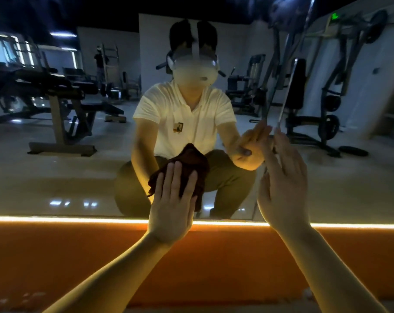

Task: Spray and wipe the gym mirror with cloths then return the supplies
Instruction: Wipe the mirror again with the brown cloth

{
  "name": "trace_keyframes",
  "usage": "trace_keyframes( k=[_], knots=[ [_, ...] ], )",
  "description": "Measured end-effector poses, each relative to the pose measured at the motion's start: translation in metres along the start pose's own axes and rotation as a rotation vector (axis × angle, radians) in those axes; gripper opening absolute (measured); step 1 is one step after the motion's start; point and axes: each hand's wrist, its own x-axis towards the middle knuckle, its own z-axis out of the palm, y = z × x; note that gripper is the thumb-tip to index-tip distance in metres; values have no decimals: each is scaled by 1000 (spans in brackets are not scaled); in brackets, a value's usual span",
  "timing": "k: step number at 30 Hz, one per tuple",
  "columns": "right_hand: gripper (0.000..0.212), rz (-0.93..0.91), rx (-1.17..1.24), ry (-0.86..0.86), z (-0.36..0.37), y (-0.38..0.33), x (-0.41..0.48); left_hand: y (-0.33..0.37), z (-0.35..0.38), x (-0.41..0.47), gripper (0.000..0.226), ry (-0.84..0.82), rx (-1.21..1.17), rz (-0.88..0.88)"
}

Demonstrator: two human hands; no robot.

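Note:
The gym mirror (56, 177) fills the view in front of me, and I crouch low before it. My left hand (172, 206) lies flat, fingers spread, and presses a dark red-brown cloth (191, 161) against the lower glass. My right hand (284, 184) is open with its fingers straight and rests against the mirror beside a vertical seam (282, 109). It holds nothing. No spray bottle is in view.
A glowing light strip (78, 219) runs along the mirror's bottom edge above an orange base panel (56, 256). The glass reflects me crouching, weight benches on the left, and machines on the right.

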Motion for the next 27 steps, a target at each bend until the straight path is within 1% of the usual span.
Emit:
trace_keyframes(
  k=[4, 7, 10, 12, 14, 15, 16, 17, 19, 20, 21, 22, 25, 26, 27],
  knots=[
    [68, 101, -57, 31, -8, 34, -7, 25, 12, 3, 76, -60, 27, 150],
    [67, 132, -74, 16, -8, 50, -12, 47, 21, 3, 91, -167, 77, 316],
    [65, 152, -49, 45, -7, 55, -7, 58, 27, 8, 102, -232, 101, 425],
    [65, 153, -36, 68, -6, 56, -1, 56, 28, 19, 101, -252, 142, 552],
    [64, 148, -27, 86, -5, 59, 6, 46, 24, 38, 105, -234, 199, 664],
    [62, 153, -20, 99, -5, 61, 9, 41, 20, 52, 108, -209, 222, 677],
    [61, 165, -13, 118, -4, 64, 11, 39, 14, 67, 109, -177, 227, 645],
    [59, 180, -6, 140, -4, 67, 13, 41, 8, 83, 106, -133, 214, 573],
    [57, 207, 5, 179, -3, 72, 17, 50, -3, 113, 93, -28, 168, 420],
    [57, 220, 12, 193, -3, 74, 18, 56, -5, 121, 88, 1, 150, 385],
    [56, 230, 22, 202, -2, 75, 19, 60, -1, 124, 85, 2, 152, 403],
    [55, 234, 32, 205, -1, 75, 19, 63, 4, 121, 83, -17, 171, 471],
    [56, 222, 36, 194, 1, 73, 18, 61, 25, 99, 80, -132, 252, 801],
    [58, 218, 29, 181, 2, 73, 17, 59, 29, 94, 83, -160, 280, 863],
    [59, 214, 24, 171, 2, 73, 17, 57, 29, 93, 87, -173, 301, 883]
  ],
)
